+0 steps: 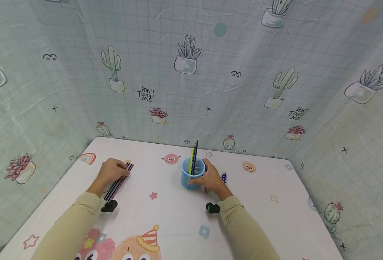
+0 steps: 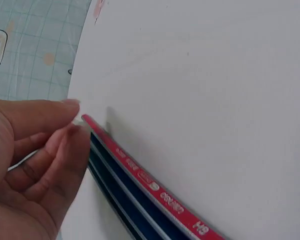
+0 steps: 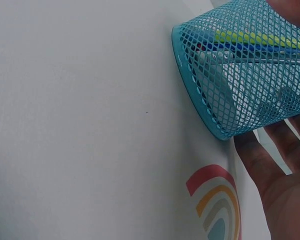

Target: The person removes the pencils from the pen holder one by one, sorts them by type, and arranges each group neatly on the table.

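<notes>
My right hand (image 1: 213, 178) grips a light blue mesh pencil cup (image 1: 185, 179), thumb on the near side and fingers round the other side. Inside the cup stand several pencils (image 1: 191, 159), among them a yellow-green, a dark blue dotted and a black one; they show through the mesh in the right wrist view. At the left of the table, my left hand (image 1: 113, 170) pinches the ends of a bundle of striped pencils (image 1: 115, 187). One pencil (image 2: 150, 182) there is pink and marked HB; dark ones lie alongside it, their ends partly hidden behind the fingers.
Blue dotted pencils (image 1: 224, 177) lie on the table just right of my right hand. A small reddish thing (image 1: 206, 190) shows beneath that hand. The white table (image 1: 178, 224) has printed cartoon figures; a cactus-print cloth (image 1: 211, 94) hangs behind and at both sides.
</notes>
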Demonstrator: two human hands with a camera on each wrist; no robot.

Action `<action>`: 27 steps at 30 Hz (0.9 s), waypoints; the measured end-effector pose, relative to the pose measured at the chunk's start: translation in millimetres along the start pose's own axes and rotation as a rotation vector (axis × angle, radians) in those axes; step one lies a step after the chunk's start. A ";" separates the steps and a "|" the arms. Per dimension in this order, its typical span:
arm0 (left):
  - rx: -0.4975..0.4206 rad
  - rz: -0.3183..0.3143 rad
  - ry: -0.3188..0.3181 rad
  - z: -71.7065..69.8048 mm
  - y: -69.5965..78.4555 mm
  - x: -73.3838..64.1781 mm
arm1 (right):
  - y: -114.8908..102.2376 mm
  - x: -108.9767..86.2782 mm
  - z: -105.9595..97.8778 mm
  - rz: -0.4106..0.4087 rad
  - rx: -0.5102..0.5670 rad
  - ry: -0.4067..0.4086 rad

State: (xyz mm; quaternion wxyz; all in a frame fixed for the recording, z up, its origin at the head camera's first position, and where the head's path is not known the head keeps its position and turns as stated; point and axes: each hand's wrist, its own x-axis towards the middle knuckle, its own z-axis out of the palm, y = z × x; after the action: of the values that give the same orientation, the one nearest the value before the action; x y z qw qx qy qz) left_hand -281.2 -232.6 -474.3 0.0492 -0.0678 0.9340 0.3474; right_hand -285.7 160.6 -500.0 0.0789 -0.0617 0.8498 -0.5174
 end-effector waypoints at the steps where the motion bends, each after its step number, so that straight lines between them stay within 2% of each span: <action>1: -0.010 0.018 -0.001 0.9 1.1 0.3 | -0.2 0.0 -0.1 0.001 0.002 0.000; 5: -0.088 0.070 -0.033 6.8 8.4 0.9 | 0.2 0.3 -0.5 0.004 0.007 0.000; 7: -0.167 0.085 -0.062 10.9 14.0 0.6 | 1.0 0.5 -0.6 0.005 0.010 0.000; 12: -0.325 0.081 -0.105 25.7 27.9 -0.5 | 1.9 0.2 -0.5 0.004 0.012 0.002; 19: -0.390 0.138 -0.132 47.1 53.1 -5.6 | -1.0 -1.7 -0.5 0.000 0.014 0.005; 27: -0.508 0.214 -0.177 66.5 84.0 -10.3 | -1.4 -2.3 0.3 0.007 0.013 0.006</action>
State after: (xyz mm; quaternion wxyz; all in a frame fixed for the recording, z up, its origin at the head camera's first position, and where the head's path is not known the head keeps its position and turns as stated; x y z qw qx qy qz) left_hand -281.6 -125.2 -469.1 0.0750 0.0514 0.8109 0.5781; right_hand -283.3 160.1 -498.7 0.0788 -0.0566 0.8468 -0.5229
